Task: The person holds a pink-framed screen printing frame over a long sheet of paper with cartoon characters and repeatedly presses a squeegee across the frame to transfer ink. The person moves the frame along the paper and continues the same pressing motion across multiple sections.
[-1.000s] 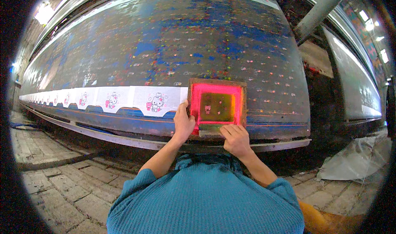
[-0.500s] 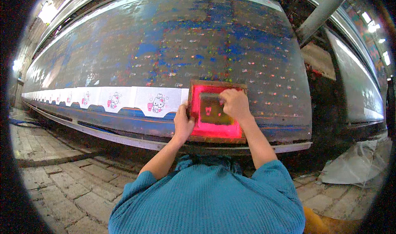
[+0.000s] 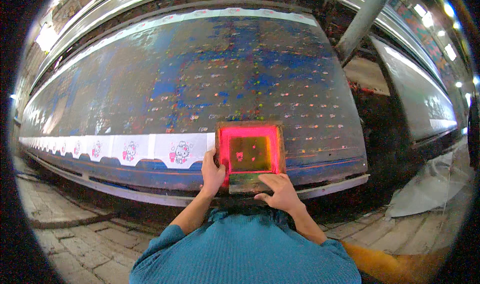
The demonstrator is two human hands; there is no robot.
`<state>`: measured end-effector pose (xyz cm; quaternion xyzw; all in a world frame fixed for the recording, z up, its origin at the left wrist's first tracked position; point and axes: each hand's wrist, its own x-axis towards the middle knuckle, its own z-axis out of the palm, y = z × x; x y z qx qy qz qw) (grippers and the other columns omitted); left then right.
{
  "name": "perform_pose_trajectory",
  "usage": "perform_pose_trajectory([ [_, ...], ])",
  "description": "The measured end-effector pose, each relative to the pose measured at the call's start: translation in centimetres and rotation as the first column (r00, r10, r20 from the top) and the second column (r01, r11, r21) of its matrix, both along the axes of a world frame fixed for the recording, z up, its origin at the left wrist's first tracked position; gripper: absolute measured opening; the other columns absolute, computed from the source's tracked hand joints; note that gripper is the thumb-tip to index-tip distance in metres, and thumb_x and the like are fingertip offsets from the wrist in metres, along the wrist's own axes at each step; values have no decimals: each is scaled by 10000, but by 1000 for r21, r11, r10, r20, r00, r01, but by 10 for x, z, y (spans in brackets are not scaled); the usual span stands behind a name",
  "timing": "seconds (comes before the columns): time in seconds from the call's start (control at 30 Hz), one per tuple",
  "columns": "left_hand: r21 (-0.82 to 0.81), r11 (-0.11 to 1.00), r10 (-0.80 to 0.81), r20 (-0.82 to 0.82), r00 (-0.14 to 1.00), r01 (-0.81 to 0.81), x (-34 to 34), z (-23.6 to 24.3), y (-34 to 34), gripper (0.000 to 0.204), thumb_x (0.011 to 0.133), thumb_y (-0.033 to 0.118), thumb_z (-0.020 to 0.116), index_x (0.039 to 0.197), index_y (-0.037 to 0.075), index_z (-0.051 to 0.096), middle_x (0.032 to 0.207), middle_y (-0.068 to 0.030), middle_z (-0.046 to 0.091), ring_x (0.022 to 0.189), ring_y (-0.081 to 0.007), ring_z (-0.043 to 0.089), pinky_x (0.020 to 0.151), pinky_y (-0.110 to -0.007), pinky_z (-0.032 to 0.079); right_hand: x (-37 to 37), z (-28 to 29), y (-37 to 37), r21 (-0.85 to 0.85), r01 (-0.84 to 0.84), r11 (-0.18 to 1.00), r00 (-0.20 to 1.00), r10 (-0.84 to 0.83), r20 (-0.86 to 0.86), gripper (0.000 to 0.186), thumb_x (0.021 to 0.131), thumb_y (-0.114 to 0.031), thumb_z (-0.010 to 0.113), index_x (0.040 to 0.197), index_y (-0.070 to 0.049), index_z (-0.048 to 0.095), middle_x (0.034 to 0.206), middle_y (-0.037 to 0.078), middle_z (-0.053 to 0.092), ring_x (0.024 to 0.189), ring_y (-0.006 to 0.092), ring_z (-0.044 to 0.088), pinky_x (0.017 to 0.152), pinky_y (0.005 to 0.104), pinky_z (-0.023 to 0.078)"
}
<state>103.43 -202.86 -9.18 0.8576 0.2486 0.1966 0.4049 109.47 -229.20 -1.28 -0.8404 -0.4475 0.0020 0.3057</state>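
A wooden screen-printing frame (image 3: pixel 281 149) lies on the long dark table, with bright pink ink around its olive mesh and small pink figures showing through. My left hand (image 3: pixel 213 174) grips the frame's left side, fingers along its outer edge. At the near end, a flat squeegee (image 3: pixel 244 182) rests inside the frame. My right hand (image 3: pixel 281 190) has its fingers over the squeegee's right part and its thumb on the near side; the grip is partly hidden. Left of the frame, a white fabric piece (image 3: pixel 197 146) bears a cartoon print in pink and black.
A row of similar printed pieces (image 3: pixel 97 149) runs leftward along the near edge of the table (image 3: pixel 150 99). Another white strip (image 3: pixel 200 16) lines the far edge. A grey pipe (image 3: pixel 365 24) slants at the upper right. Clear plastic sheeting (image 3: pixel 420 184) lies at the right.
The squeegee and my right hand have moved from the far part of the mesh to the near end of the frame. My left hand still holds the frame's left side. The view has shifted.
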Motion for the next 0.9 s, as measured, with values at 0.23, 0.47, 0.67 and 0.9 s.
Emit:
perform_pose_trajectory([
  [0.23, -39, 999, -22, 56, 998, 24, 0, -4, 1, 570, 763, -75, 634, 1319, -53, 509, 1220, -232, 587, 1177, -408, 573, 1020, -433, 467, 23, -40, -27, 85, 640, 764, 754, -602, -265, 410, 969, -325, 668, 1185, 23, 659, 1158, 206, 681, 1062, 382, 657, 915, 463, 518],
  [0.47, -110, 992, -55, 94, 994, 66, 0, -10, 3, 553, 775, -75, 622, 1317, -55, 509, 1251, -240, 573, 1219, -411, 535, 1075, -445, 412, 7, -62, -15, 19, 667, 745, 712, -630, -311, 396, 973, -319, 655, 1125, 47, 672, 1092, 221, 682, 1030, 406, 656, 905, 448, 521],
  [0.67, -182, 981, -38, 192, 981, 74, 3, -5, 2, 585, 754, -114, 598, 1328, -47, 505, 1288, -210, 564, 1212, -370, 553, 1062, -419, 433, 8, -49, -11, 80, 669, 739, 703, -595, -389, 389, 929, -330, 712, 1091, 23, 680, 1016, 180, 678, 989, 369, 652, 886, 430, 513],
  [0.9, -320, 932, -75, 285, 956, 168, 24, 31, -14, 628, 746, -174, 549, 1354, -30, 486, 1347, -163, 526, 1243, -291, 546, 993, -368, 501, 24, -29, -40, 274, 671, 689, 699, -466, -542, 375, 936, -279, 719, 1144, 25, 653, 1086, 171, 650, 1015, 327, 646, 909, 398, 501],
])
